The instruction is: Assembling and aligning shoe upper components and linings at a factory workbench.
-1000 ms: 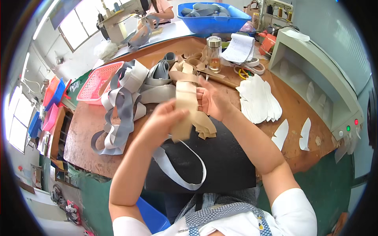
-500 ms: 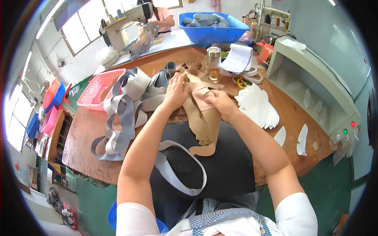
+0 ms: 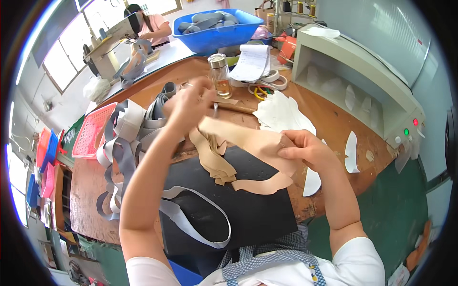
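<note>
My right hand (image 3: 309, 148) pinches the end of a tan leather-like strip (image 3: 238, 132) between thumb and fingers. The strip stretches leftward above the table toward my left hand (image 3: 191, 102), which is raised and smeared by motion, so its fingers and any hold on the strip cannot be made out. Below lies a bundle of tan strips (image 3: 212, 159) on the edge of a black mat (image 3: 257, 214). One loose tan piece (image 3: 265, 184) reaches right from that bundle. A looped pale grey strip (image 3: 191, 226) rests on the mat nearer to me.
Grey strips (image 3: 126, 159) coil at the left beside a pink basket (image 3: 88, 138). Beyond my hands stand a glass bottle (image 3: 220, 78), a notepad (image 3: 250, 62) and tape rolls (image 3: 276, 81). White cut pieces (image 3: 285, 114) fan out before a grey machine (image 3: 362, 57). A person (image 3: 155, 31) sits sewing behind.
My hands have drawn apart, the right one moving right and nearer with the tan strip, the left one rising leftward. The view has shifted to the right.
</note>
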{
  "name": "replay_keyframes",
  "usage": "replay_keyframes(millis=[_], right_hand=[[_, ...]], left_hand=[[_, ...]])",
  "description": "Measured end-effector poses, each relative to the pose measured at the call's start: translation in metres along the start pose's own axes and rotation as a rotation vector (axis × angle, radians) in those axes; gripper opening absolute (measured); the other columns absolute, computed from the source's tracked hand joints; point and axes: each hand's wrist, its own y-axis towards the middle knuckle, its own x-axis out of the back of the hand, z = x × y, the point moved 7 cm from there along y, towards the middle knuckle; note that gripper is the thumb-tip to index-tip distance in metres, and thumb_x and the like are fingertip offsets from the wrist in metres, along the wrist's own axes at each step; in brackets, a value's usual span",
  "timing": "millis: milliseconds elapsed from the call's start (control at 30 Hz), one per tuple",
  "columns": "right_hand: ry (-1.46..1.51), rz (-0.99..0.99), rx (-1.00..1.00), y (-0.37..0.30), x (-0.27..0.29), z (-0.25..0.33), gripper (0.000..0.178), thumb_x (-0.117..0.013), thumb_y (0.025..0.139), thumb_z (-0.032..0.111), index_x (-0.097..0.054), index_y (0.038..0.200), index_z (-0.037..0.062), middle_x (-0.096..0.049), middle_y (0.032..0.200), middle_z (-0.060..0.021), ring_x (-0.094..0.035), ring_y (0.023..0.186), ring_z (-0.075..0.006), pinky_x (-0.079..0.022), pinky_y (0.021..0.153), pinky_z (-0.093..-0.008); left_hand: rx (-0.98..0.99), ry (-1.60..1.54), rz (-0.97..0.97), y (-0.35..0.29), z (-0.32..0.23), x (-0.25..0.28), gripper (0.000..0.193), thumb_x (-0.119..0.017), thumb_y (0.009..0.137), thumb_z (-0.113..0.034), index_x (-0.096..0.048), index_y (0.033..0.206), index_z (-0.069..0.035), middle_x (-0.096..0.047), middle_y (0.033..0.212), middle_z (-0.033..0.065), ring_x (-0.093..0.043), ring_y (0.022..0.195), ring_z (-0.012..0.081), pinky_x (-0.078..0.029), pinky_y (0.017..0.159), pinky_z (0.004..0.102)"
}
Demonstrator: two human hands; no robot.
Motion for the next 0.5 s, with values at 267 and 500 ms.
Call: replay_keyframes(millis=[267, 500], right_hand=[[0.28, -0.237, 0.218, -0.064, -0.034, 0.01, 0.045, -0.069, 0.08, 0.001, -0.056, 0.124, -0.0001, -0.065, 0.116, -0.0071, -0.063, 0.107, -0.0147, -0.049, 0.093, -0.03], [0.346, -0.194, 0.059, -0.084, -0.068, -0.022, 0.036, -0.072, 0.088, 0.013, -0.061, 0.119, -0.0018, -0.064, 0.108, -0.0027, -0.06, 0.1, -0.0102, -0.049, 0.088, -0.0265]], left_hand=[[0.233, -0.468, 0.498, -0.13, -0.177, -0.001, 0.029, -0.066, 0.095, -0.026, -0.061, 0.087, 0.001, -0.067, 0.08, 0.0161, -0.067, 0.075, 0.0288, -0.052, 0.066, 0.0357], [0.376, -0.633, 0.393, -0.175, -0.156, -0.005, 0.015, -0.072, 0.089, -0.006, -0.062, 0.094, 0.003, -0.066, 0.084, 0.0039, -0.063, 0.083, 0.0093, -0.052, 0.08, 0.0267]])
